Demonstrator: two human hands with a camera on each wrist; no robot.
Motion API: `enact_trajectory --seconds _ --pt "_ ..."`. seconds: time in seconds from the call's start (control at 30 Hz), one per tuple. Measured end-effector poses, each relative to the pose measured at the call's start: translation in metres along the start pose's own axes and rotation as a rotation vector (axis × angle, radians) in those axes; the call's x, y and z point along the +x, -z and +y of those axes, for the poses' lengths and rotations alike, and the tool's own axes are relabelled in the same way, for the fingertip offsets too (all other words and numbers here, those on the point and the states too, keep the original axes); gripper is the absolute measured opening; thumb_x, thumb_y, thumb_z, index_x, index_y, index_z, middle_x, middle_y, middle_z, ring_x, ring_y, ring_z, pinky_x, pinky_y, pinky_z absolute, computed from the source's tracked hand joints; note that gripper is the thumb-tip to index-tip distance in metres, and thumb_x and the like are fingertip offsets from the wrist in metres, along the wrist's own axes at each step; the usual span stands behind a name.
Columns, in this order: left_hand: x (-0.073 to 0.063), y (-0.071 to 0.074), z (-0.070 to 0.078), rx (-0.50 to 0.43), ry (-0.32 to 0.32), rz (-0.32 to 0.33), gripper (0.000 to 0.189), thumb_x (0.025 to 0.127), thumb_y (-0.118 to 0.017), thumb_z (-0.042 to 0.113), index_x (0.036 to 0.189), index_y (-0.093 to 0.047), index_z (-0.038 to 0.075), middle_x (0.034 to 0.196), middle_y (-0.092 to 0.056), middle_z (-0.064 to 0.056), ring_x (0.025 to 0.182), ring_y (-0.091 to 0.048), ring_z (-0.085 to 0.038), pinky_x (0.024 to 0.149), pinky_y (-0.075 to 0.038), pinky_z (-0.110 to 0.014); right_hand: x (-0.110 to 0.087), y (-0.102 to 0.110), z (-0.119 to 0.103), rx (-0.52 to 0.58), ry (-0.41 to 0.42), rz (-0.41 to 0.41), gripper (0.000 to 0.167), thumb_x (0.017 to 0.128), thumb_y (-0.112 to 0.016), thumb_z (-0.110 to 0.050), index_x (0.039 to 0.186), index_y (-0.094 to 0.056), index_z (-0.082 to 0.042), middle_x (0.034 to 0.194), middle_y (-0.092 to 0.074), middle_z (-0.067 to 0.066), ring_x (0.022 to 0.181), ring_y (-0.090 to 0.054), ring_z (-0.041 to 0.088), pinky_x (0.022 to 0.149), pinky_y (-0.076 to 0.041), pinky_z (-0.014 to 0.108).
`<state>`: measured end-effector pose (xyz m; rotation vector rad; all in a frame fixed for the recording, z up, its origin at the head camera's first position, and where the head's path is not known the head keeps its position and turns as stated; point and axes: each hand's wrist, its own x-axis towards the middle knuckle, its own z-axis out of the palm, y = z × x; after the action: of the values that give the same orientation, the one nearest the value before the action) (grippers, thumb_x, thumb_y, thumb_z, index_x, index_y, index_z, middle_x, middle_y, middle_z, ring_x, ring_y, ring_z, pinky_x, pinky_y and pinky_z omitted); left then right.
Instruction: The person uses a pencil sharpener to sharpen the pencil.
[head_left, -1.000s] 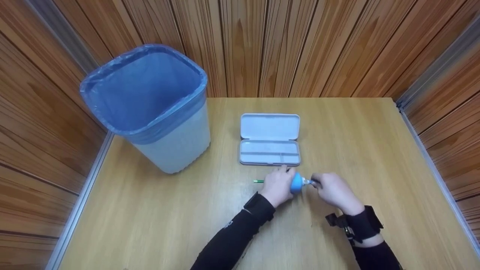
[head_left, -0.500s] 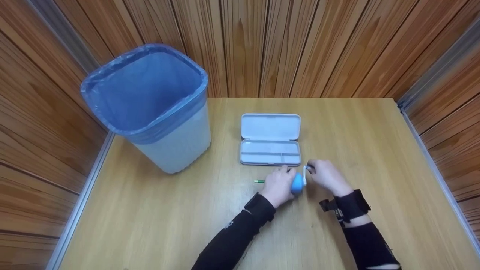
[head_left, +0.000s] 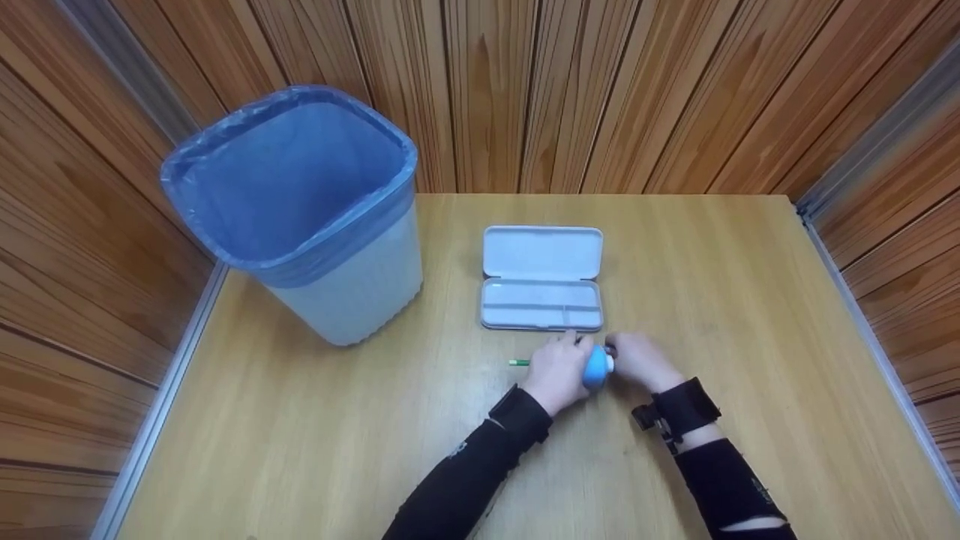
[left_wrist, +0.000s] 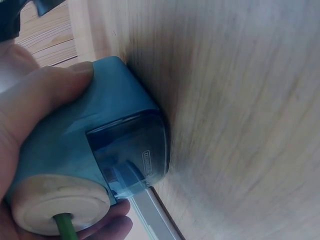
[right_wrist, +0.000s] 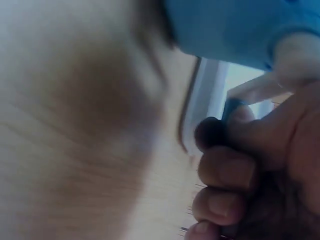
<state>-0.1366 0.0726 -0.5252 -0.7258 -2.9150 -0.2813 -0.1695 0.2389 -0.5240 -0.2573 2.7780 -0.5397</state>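
Observation:
A blue crank pencil sharpener (head_left: pixel 596 367) lies on the table in front of the open pencil case. My left hand (head_left: pixel 556 375) grips its body, thumb on one side and fingers on the other in the left wrist view. From the sharpener's round pale front sticks a green pencil (left_wrist: pixel 66 229); its end also shows left of that hand in the head view. At the opposite end, my right hand (head_left: pixel 643 360) pinches the knob (right_wrist: pixel 231 108) of the white crank arm (right_wrist: pixel 254 89), other fingers curled. A dark see-through shavings drawer (left_wrist: pixel 132 150) is fitted in the sharpener.
Just behind the hands, the pale pencil case (head_left: pixel 517 293) lies with its lid up, and its divided tray shows nothing inside. A bin (head_left: pixel 367 289) with a blue liner stands at the back left. Wood-panelled walls (head_left: pixel 487 97) border the table's back and sides.
My right hand has carried the crank knob round, moving from the right up to the far side and now close against the sharpener's end. My left hand and the sharpener stay in place.

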Motion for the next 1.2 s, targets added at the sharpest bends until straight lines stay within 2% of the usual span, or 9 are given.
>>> enact_trajectory --seconds 0.07,0.23,0.4,0.57,0.83,0.97,1.2 --pt "-0.001 -0.001 0.000 -0.003 -0.002 0.006 0.064 0.063 -0.090 0.043 0.114 -0.061 0.018 0.104 -0.066 -0.001 0.087 -0.065 -0.018 0.062 -0.056 -0.030 -0.004 -0.007 0.001 -0.015 0.012 0.000 0.012 0.085 -0.056 -0.001 0.074 -0.060 -0.006 0.068 -0.050 0.004 0.063 -0.045 0.020 0.056 -0.036 0.031" --pt "-0.001 0.000 0.000 -0.016 0.002 -0.005 0.063 0.063 -0.090 0.041 0.114 -0.061 0.018 0.104 -0.065 -0.001 0.086 -0.066 -0.018 0.060 -0.055 -0.030 -0.018 -0.019 0.002 -0.064 0.045 0.056 0.014 0.082 -0.057 -0.003 0.069 -0.057 -0.008 0.067 -0.054 0.007 0.061 -0.046 0.022 0.054 -0.041 0.038" --pt "0.000 0.002 0.000 -0.018 0.012 -0.032 0.065 0.063 -0.090 0.042 0.116 -0.060 0.019 0.105 -0.065 0.000 0.087 -0.066 -0.018 0.061 -0.055 -0.030 -0.033 -0.026 0.000 -0.073 0.035 0.090 0.014 0.083 -0.061 -0.004 0.070 -0.056 -0.006 0.069 -0.061 0.013 0.061 -0.055 0.028 0.055 -0.046 0.042" --pt "0.000 0.002 0.000 -0.017 0.015 -0.035 0.065 0.063 -0.090 0.042 0.116 -0.061 0.019 0.106 -0.065 -0.001 0.088 -0.066 -0.018 0.062 -0.056 -0.030 -0.045 -0.028 -0.001 -0.091 0.052 0.095 0.015 0.083 -0.065 -0.005 0.070 -0.057 -0.006 0.067 -0.062 0.013 0.060 -0.057 0.029 0.053 -0.047 0.043" --pt "0.002 0.004 0.000 -0.017 0.023 -0.078 0.064 0.065 -0.089 0.040 0.119 -0.060 0.019 0.112 -0.066 -0.001 0.096 -0.065 -0.018 0.067 -0.057 -0.029 -0.064 -0.020 -0.006 -0.093 0.112 0.094 0.015 0.077 -0.067 0.003 0.074 -0.058 -0.008 0.068 -0.062 0.009 0.062 -0.057 0.025 0.056 -0.048 0.042" --pt "0.002 0.002 0.000 -0.020 0.018 -0.061 0.065 0.064 -0.090 0.040 0.118 -0.060 0.020 0.111 -0.066 -0.001 0.095 -0.065 -0.018 0.067 -0.057 -0.029 -0.074 -0.012 -0.010 -0.082 0.113 0.091 0.016 0.077 -0.065 0.007 0.075 -0.058 -0.008 0.069 -0.061 0.008 0.063 -0.056 0.023 0.057 -0.048 0.040" --pt "0.000 0.001 0.000 -0.008 0.013 -0.026 0.065 0.062 -0.091 0.041 0.114 -0.061 0.019 0.108 -0.067 -0.001 0.092 -0.065 -0.018 0.064 -0.056 -0.029 -0.083 0.004 -0.017 -0.074 0.107 0.106 0.014 0.083 -0.066 0.000 0.074 -0.060 -0.008 0.066 -0.058 0.003 0.060 -0.051 0.018 0.053 -0.041 0.034"
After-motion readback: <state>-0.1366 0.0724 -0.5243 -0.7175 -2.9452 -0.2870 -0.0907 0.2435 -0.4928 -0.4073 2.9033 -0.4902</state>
